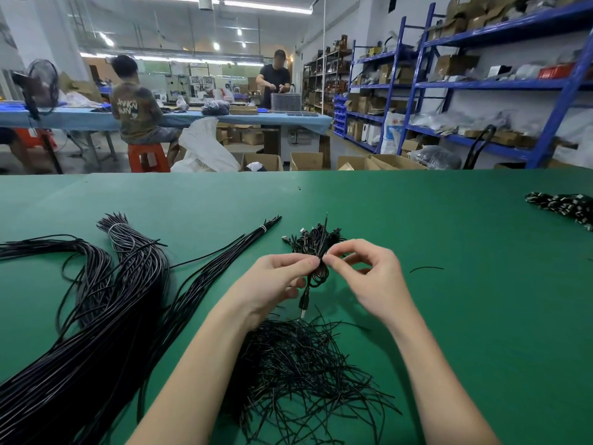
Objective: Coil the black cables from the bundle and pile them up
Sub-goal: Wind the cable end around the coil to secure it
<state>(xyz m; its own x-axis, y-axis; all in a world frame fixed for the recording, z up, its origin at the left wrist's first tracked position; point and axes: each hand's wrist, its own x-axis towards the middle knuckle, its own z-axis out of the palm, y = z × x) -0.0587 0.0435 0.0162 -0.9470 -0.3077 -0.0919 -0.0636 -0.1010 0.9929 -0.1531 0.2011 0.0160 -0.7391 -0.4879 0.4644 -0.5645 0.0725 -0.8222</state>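
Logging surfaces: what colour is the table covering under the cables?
Plain green, no pattern; the table covering shows best in the head view.

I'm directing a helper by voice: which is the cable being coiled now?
On the green table, between the left hand and right hand, is the small black coiled cable. Unlike the long straight black cable bundles at left, it is looped, pinched by both hands, with a plug dangling below.

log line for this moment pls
left hand: grips coiled cable | right hand: pinches tie at coil | pile: behind hands | bundle: left
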